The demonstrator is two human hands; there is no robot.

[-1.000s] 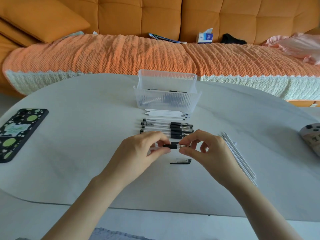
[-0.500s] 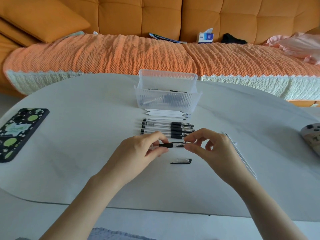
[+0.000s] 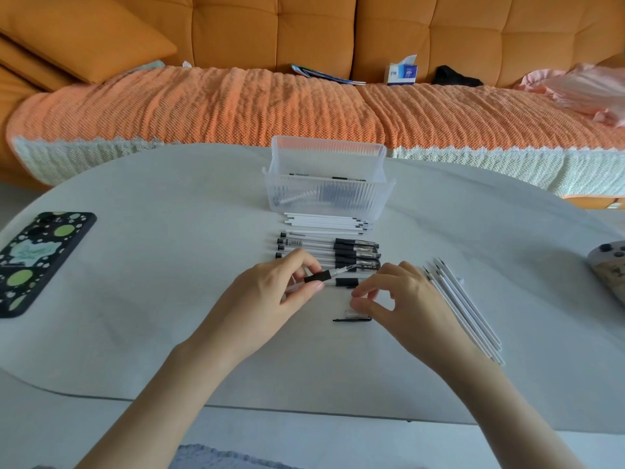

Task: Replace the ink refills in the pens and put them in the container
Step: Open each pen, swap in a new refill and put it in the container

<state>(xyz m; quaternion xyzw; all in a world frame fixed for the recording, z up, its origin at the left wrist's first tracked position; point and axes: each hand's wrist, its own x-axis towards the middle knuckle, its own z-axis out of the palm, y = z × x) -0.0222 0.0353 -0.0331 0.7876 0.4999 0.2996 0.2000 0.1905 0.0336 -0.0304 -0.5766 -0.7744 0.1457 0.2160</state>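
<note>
My left hand (image 3: 270, 292) grips a clear pen with a black grip (image 3: 321, 275), its bare tip pointing right. My right hand (image 3: 402, 299) hovers with curled thumb and forefinger just above a loose pen cap (image 3: 353, 315) lying on the table; nothing is between its fingers. Several capped pens (image 3: 338, 248) lie in a row beyond my hands. White refills (image 3: 321, 221) lie in front of the clear ribbed container (image 3: 324, 198), which holds a few pens. More white refills (image 3: 466, 309) lie in a slanted bundle to the right.
A phone in a black-and-green case (image 3: 37, 258) lies at the table's left edge. A game controller (image 3: 608, 265) sits at the right edge. An orange sofa with a knitted cover (image 3: 304, 106) runs behind the white table (image 3: 152, 299).
My right hand has let go of the pen's tip and dropped toward the loose cap. The left hand keeps the pen, now tilted slightly upward.
</note>
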